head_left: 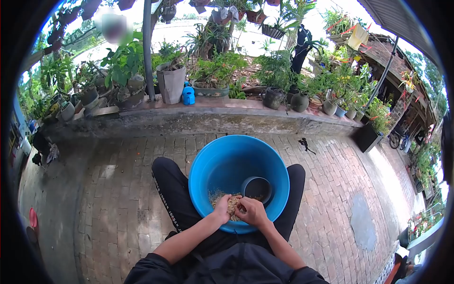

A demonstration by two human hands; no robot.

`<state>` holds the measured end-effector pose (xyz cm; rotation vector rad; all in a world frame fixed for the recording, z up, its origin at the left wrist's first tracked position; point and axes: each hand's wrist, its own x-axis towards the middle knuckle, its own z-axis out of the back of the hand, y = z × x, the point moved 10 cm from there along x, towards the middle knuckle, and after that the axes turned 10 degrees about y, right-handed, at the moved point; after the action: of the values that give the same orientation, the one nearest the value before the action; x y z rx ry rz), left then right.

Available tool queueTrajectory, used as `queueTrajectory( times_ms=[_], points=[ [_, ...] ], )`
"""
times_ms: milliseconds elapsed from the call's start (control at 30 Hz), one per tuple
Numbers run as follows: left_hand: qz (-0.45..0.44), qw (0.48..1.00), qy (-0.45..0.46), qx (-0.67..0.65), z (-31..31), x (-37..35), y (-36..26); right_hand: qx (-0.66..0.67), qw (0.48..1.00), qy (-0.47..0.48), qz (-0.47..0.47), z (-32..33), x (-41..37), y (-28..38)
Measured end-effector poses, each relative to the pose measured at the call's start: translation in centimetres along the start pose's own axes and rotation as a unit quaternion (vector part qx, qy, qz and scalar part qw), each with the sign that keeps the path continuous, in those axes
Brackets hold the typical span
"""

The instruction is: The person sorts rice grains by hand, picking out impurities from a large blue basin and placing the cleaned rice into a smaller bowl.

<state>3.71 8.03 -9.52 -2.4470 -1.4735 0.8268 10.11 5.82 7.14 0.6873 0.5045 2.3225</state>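
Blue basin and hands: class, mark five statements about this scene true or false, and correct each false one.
1. The basin has a smaller bowl inside it. True.
2. The left hand is cupped, with pale grain-like bits in it. True.
3. The right hand rests on a knee, away from the basin. False: the right hand is over the basin, close beside the left.
4. The basin stands up on the low wall among the plants. False: it is between the person's legs.
5. Potted plants line the low wall. True.
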Motion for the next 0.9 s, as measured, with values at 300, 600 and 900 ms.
queueTrajectory(
  times_ms=[300, 600, 900],
  points=[
    [0.004, 0.999, 0.017, -0.041, -0.7, 0.6, -0.1, 0.015, 0.939, -0.226, -0.258, 4.9, -2.7, -5.9],
    [0.002, 0.999, 0.015, -0.033, -0.3, 0.4, 0.0, 0.000, 0.940, -0.230, -0.251, 4.9, -2.7, -5.6],
    [0.008, 0.999, 0.004, -0.040, -0.3, 0.5, 0.2, 0.009, 0.963, -0.188, -0.192, 4.2, -1.7, -4.2]
  ],
)
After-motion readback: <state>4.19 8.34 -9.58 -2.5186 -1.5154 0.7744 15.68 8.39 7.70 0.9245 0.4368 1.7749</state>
